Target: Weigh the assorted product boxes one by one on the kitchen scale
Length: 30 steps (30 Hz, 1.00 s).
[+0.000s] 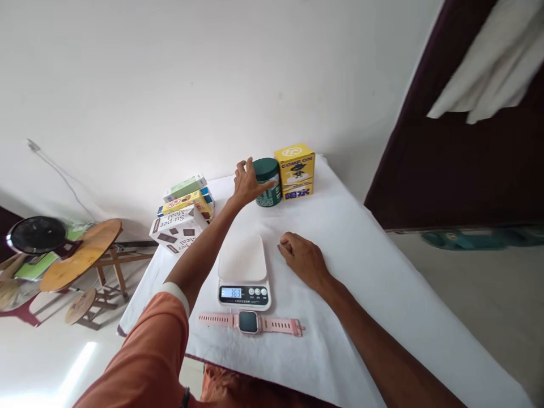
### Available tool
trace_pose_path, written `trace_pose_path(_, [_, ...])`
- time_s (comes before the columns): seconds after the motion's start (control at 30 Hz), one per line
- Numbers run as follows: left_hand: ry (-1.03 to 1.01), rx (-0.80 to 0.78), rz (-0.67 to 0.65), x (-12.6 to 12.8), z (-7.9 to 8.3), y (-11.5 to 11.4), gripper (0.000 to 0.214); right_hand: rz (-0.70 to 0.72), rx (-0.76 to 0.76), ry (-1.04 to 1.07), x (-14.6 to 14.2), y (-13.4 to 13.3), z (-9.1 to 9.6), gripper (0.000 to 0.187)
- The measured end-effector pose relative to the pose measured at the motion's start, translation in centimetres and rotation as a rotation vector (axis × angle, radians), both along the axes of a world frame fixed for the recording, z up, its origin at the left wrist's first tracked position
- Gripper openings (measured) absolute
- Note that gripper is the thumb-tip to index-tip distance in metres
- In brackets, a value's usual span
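A dark green lidded jar [268,195] stands upright at the back of the table, beside a yellow box [298,170] printed "COME ON". My left hand [247,184] is at the jar's left side, fingers spread, with the thumb stretched across its front; whether it touches the jar I cannot tell. My right hand [306,258] rests on the white cloth with its fingers curled in and nothing visible in them. Between my arms sits a white kitchen scale [242,260], its platform bare and its display apparently reading 363. A pink smartwatch [249,322] lies stretched out in front of the scale.
Several boxes lean together at the table's left, including a white "Su-per Meal" box [176,232] and a yellow box [187,202]. A wall runs behind the white-clothed table [365,272]. Left, on the floor, stand a wooden table [93,249] and a stool [80,306].
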<state>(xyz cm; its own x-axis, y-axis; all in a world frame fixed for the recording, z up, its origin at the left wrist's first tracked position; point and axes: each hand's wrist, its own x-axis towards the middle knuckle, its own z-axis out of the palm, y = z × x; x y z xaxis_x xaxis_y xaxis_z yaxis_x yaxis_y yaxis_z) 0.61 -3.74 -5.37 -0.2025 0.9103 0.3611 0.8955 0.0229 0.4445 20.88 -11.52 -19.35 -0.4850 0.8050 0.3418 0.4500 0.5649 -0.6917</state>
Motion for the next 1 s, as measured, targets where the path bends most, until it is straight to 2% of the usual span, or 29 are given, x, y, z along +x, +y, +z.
trace_pose_path(0.1, [0.112,0.031,-0.094,-0.7,0.2,-4.8,0.100,-0.001,0.004,0.005,0.0,0.0,0.0,0.010])
trace_pose_path(0.2, [0.201,0.056,-0.109,-3.2,1.0,-10.3,0.086,-0.004,0.009,0.019,0.1,0.0,0.1,0.008])
trace_pose_path(0.37, [0.240,0.058,0.108,-10.3,2.8,-18.1,0.062,-0.009,0.020,0.010,0.2,-0.1,0.1,0.008])
trace_pose_path(0.5, [0.253,-0.013,0.236,-14.3,2.4,-22.4,0.042,-0.012,0.011,-0.010,0.2,-0.2,0.2,0.010])
trace_pose_path(0.6, [0.279,-0.117,0.255,-15.3,1.1,-23.9,0.048,-0.007,0.009,-0.017,0.2,-0.2,0.1,0.011])
trace_pose_path(0.73, [0.328,-0.185,0.247,-15.6,-0.1,-23.6,0.075,-0.013,-0.006,-0.021,0.2,-0.2,0.0,0.012])
trace_pose_path(0.83, [0.362,-0.203,0.275,-15.9,0.0,-22.7,0.081,-0.021,-0.019,-0.022,0.2,-0.2,0.0,0.013])
trace_pose_path(1.0, [0.399,-0.253,0.251,-16.4,1.3,-22.4,0.088,-0.007,-0.011,-0.012,0.2,-0.2,0.2,0.014])
